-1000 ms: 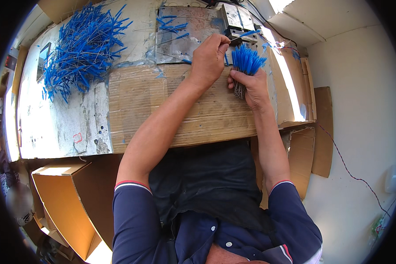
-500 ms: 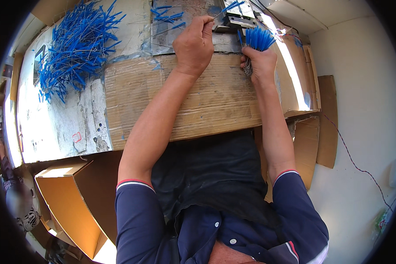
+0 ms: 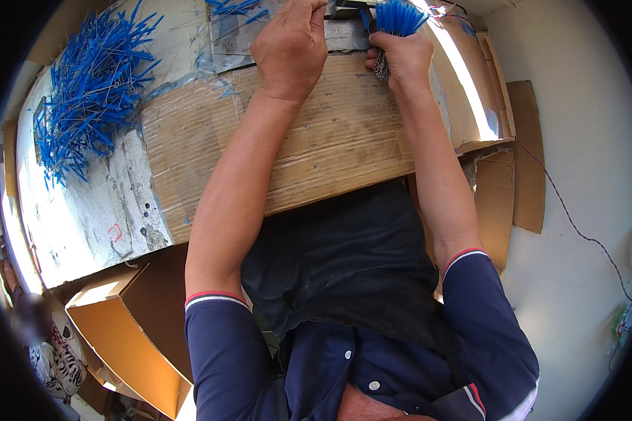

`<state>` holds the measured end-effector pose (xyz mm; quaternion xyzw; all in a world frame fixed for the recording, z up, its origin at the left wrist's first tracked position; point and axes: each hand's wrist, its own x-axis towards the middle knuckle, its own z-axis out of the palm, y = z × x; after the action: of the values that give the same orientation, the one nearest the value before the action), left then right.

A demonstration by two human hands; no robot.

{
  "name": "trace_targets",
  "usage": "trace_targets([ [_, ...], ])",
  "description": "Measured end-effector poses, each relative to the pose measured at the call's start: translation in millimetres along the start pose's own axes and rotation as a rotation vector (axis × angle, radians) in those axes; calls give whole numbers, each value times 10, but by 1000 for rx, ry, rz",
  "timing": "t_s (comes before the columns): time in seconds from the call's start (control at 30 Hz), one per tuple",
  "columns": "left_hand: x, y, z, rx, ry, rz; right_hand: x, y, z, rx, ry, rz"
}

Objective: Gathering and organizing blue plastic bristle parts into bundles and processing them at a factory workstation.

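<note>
The right hand [image 3: 400, 59] is closed in a fist around a bundle of blue-tipped wire pieces [image 3: 398, 17], gripping the grey lower ends so that the blue ends fan out above the knuckles like a brush. Held upright that way, the tips stay level and together, which seems the reason for the tight fist.

Just left of that grip, the left hand [image 3: 291, 42] lies palm down with its fingers reaching forward to a small dark device [image 3: 347, 8] at the far edge of the bench; the fingertips run past the top of the picture, so whether they pinch anything there cannot be told. Both wrists rest on a worn cardboard sheet [image 3: 316, 140] that covers the bench under the grip, probably as a pad for the forearms.

Beyond the left hand a few loose blue pieces [image 3: 235, 8] lie on a clear plastic sheet. Far to the left of the grip a large heap of blue pieces [image 3: 88, 84] is spread on the scuffed white bench top [image 3: 91, 210], well apart from the bundle.

Below the bench, down to the left, an open cardboard box [image 3: 130, 344] stands with its flaps up; no contents can be made out inside it. Flattened cardboard leans against the wall to the right of the grip.
</note>
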<state>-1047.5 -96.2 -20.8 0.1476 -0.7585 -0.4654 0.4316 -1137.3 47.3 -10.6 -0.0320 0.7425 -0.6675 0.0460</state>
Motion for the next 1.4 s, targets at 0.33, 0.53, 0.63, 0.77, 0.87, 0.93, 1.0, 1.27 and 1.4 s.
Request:
trace_targets([
  [0.33,-1,-315,68,342,-87,207,-47,111,-133,129,-111,-6],
  [0.53,33,-366,110,365,-126,281,-35,138,-202,277,-153,21],
  [0.63,51,-390,136,399,-128,294,-40,120,-218,306,-154,26],
  [0.77,61,-418,146,474,-129,335,-93,119,-269,410,-244,36],
  [0.87,70,-387,149,499,-142,345,-96,81,-344,373,-293,64],
  [0.93,72,-404,154,511,-146,354,-85,65,-344,333,-294,65],
  [1.0,83,-422,140,506,-89,301,-82,47,-323,295,-295,69],
  [1.27,114,-353,103,367,60,284,30,-68,-105,6,-140,97],
  [1.4,102,-360,95,342,33,292,47,-92,-23,-21,-117,128],
])
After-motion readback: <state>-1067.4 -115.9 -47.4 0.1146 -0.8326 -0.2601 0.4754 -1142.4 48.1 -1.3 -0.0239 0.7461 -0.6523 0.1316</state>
